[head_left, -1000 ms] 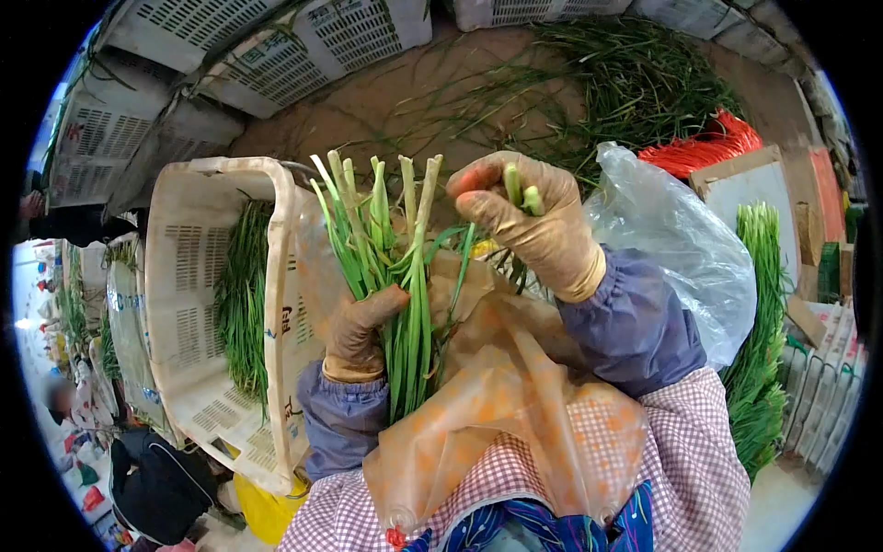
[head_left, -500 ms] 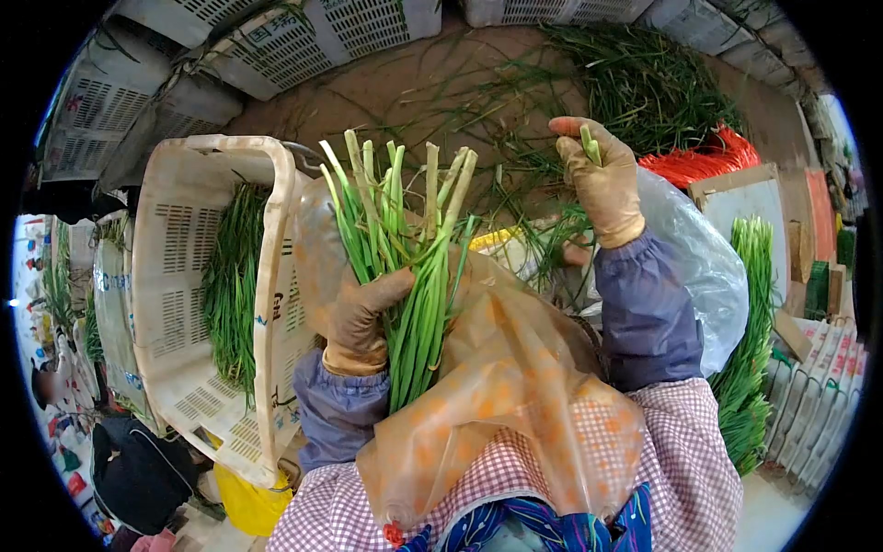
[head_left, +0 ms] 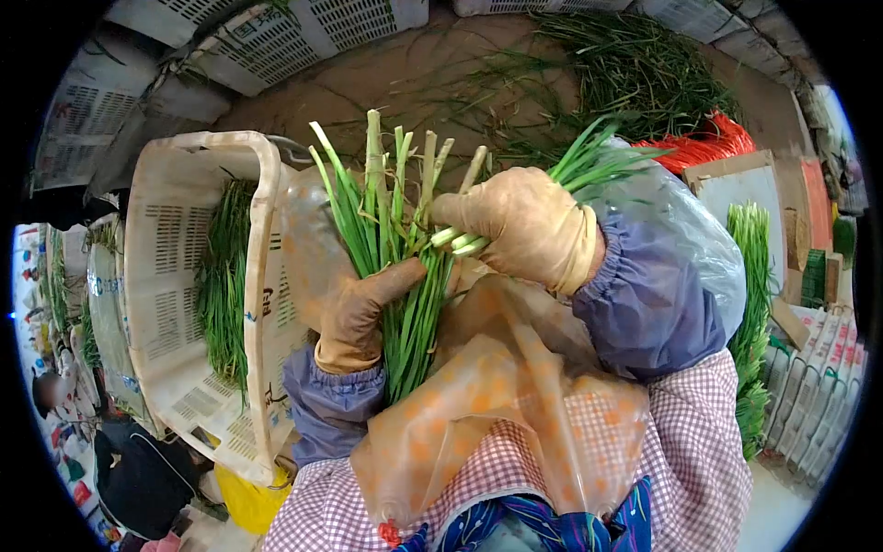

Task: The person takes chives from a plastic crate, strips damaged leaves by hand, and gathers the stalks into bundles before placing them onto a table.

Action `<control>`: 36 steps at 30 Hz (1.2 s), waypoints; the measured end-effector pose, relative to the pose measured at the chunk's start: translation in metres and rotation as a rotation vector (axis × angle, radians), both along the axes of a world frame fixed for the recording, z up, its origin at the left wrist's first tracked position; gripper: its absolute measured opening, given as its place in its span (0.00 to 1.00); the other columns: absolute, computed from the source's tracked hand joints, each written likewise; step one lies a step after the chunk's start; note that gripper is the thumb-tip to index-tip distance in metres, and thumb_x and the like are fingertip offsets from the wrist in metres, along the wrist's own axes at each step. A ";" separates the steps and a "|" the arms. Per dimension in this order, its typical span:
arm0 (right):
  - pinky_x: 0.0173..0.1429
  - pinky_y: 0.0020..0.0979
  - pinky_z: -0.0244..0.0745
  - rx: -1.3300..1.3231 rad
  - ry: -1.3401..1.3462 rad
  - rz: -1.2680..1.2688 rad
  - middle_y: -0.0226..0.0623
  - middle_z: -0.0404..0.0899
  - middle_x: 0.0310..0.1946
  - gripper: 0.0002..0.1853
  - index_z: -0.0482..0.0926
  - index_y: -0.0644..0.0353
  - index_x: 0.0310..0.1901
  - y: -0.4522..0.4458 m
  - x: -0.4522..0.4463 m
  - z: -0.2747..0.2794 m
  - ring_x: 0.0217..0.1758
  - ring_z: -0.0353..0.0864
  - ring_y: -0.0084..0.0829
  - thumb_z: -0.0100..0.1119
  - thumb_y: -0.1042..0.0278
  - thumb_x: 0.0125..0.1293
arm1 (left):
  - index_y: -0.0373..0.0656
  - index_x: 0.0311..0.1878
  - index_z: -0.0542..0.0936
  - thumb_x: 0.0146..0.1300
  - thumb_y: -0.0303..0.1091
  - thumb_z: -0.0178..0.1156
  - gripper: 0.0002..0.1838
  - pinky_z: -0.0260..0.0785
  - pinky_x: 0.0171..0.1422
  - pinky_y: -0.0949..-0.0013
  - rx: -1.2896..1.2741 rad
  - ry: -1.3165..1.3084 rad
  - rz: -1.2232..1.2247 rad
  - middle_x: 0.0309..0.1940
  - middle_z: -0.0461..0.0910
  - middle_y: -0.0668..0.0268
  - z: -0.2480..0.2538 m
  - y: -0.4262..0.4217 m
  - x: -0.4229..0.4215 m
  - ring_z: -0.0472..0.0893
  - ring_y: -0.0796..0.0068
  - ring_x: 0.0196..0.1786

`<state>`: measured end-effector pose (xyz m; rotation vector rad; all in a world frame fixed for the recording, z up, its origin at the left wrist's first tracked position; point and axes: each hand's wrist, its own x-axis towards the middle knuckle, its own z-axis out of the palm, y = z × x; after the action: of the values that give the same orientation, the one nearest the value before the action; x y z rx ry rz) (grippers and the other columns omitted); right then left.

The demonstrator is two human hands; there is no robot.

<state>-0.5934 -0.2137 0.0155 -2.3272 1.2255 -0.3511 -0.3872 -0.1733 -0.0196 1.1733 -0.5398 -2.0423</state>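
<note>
My left hand (head_left: 354, 317) is wrapped round a bunch of garlic chives (head_left: 405, 313), held over my lap. The bunch's thick pale stems point away from me and its green leaves hang towards me. Close beside its upper part, my right hand (head_left: 524, 225) is closed on a few more garlic chives (head_left: 589, 166). Their pale cut ends stick out to the left of the fist, and their leaves fan out to the upper right. Both hands wear tan gloves. The right fingertips lie by the bunch's stems; whether they touch it I cannot tell.
A white plastic crate (head_left: 262, 304) with chives (head_left: 225, 285) inside stands on its side at the left. More chives (head_left: 750, 322) are stacked at the right, near a clear plastic bag (head_left: 704, 248). Loose green leaves (head_left: 644, 74) and red strands (head_left: 708, 143) lie ahead.
My right hand has come left and towards me to the bunch, and the chives in it now show leaves trailing to the upper right. My left hand keeps its hold on the bunch.
</note>
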 end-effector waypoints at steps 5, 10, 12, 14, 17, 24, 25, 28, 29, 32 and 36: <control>0.32 0.35 0.74 -0.089 -0.269 0.017 0.39 0.78 0.24 0.15 0.78 0.54 0.38 -0.003 0.001 -0.012 0.30 0.80 0.42 0.62 0.74 0.44 | 0.34 0.53 0.71 0.50 0.26 0.61 0.24 0.77 0.40 0.68 0.043 0.221 0.075 0.41 0.78 0.57 -0.007 -0.005 0.001 0.81 0.68 0.38; 0.32 0.31 0.75 -0.144 -0.236 -0.091 0.38 0.79 0.27 0.18 0.76 0.57 0.40 0.000 0.008 -0.028 0.32 0.80 0.41 0.59 0.81 0.43 | 0.39 0.58 0.66 0.45 0.25 0.65 0.33 0.76 0.43 0.68 -0.150 0.054 -0.084 0.43 0.77 0.60 -0.004 -0.004 -0.006 0.80 0.69 0.39; 0.31 0.28 0.73 -0.127 -0.359 -0.175 0.39 0.78 0.25 0.12 0.76 0.59 0.37 0.001 0.009 -0.033 0.28 0.80 0.35 0.60 0.79 0.48 | 0.40 0.58 0.66 0.45 0.25 0.65 0.33 0.74 0.45 0.67 -0.190 -0.046 -0.125 0.42 0.77 0.62 -0.006 -0.006 -0.005 0.79 0.71 0.39; 0.30 0.25 0.70 -0.064 -0.596 -0.367 0.38 0.74 0.22 0.06 0.76 0.62 0.34 -0.004 0.006 -0.035 0.25 0.75 0.25 0.60 0.74 0.54 | 0.39 0.57 0.66 0.45 0.26 0.66 0.33 0.74 0.47 0.66 -0.181 -0.033 -0.146 0.42 0.77 0.63 -0.008 -0.005 -0.004 0.78 0.71 0.40; 0.33 0.22 0.67 -0.333 -0.716 -0.565 0.27 0.74 0.23 0.07 0.77 0.61 0.30 -0.025 -0.029 -0.041 0.28 0.70 0.19 0.58 0.67 0.60 | 0.39 0.58 0.66 0.45 0.25 0.65 0.33 0.74 0.48 0.66 -0.155 0.006 -0.154 0.43 0.77 0.62 -0.011 -0.003 -0.003 0.78 0.70 0.42; 0.31 0.23 0.73 -0.256 -0.566 -1.132 0.36 0.80 0.31 0.13 0.78 0.63 0.43 -0.066 -0.170 -0.058 0.25 0.75 0.22 0.59 0.64 0.60 | 0.33 0.57 0.67 0.47 0.29 0.61 0.31 0.77 0.40 0.64 -0.077 0.225 0.021 0.40 0.78 0.53 -0.011 -0.005 -0.002 0.81 0.62 0.36; 0.36 0.22 0.72 -0.222 -0.626 -0.997 0.35 0.80 0.34 0.13 0.78 0.60 0.45 -0.058 -0.153 -0.065 0.29 0.75 0.21 0.59 0.65 0.60 | 0.32 0.56 0.67 0.47 0.30 0.61 0.30 0.77 0.38 0.65 -0.020 0.271 0.020 0.39 0.78 0.52 -0.012 -0.006 -0.001 0.81 0.62 0.35; 0.39 0.20 0.71 -0.011 -0.789 -0.822 0.28 0.80 0.30 0.10 0.81 0.56 0.42 -0.033 -0.105 -0.061 0.31 0.75 0.18 0.61 0.65 0.59 | 0.31 0.55 0.68 0.46 0.31 0.62 0.30 0.77 0.34 0.66 0.089 0.321 0.068 0.38 0.79 0.51 -0.012 -0.005 -0.006 0.80 0.63 0.33; 0.39 0.20 0.71 -0.006 -0.798 -0.826 0.28 0.80 0.30 0.10 0.81 0.56 0.42 -0.035 -0.107 -0.065 0.31 0.75 0.18 0.61 0.65 0.59 | 0.31 0.54 0.68 0.46 0.32 0.62 0.30 0.77 0.31 0.66 0.137 0.329 0.126 0.37 0.79 0.51 -0.011 -0.004 -0.007 0.80 0.64 0.31; 0.35 0.21 0.72 -0.526 -0.599 -0.988 0.28 0.82 0.27 0.09 0.82 0.58 0.37 -0.058 -0.131 -0.068 0.28 0.76 0.17 0.61 0.62 0.60 | 0.31 0.54 0.68 0.46 0.32 0.62 0.30 0.77 0.33 0.66 0.164 0.330 0.112 0.37 0.78 0.51 -0.010 -0.004 -0.003 0.80 0.64 0.31; 0.38 0.21 0.68 -0.112 -0.809 -0.745 0.28 0.80 0.31 0.11 0.82 0.60 0.37 -0.059 -0.117 -0.044 0.33 0.74 0.19 0.55 0.61 0.63 | 0.31 0.55 0.68 0.47 0.30 0.62 0.29 0.77 0.37 0.66 -0.005 0.252 0.081 0.39 0.78 0.51 -0.007 -0.001 -0.006 0.81 0.64 0.33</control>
<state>-0.7101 -0.2724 -0.0284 -1.4137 1.5576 -1.4579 -0.3937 -0.1738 -0.0269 0.9025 -0.3679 -2.0781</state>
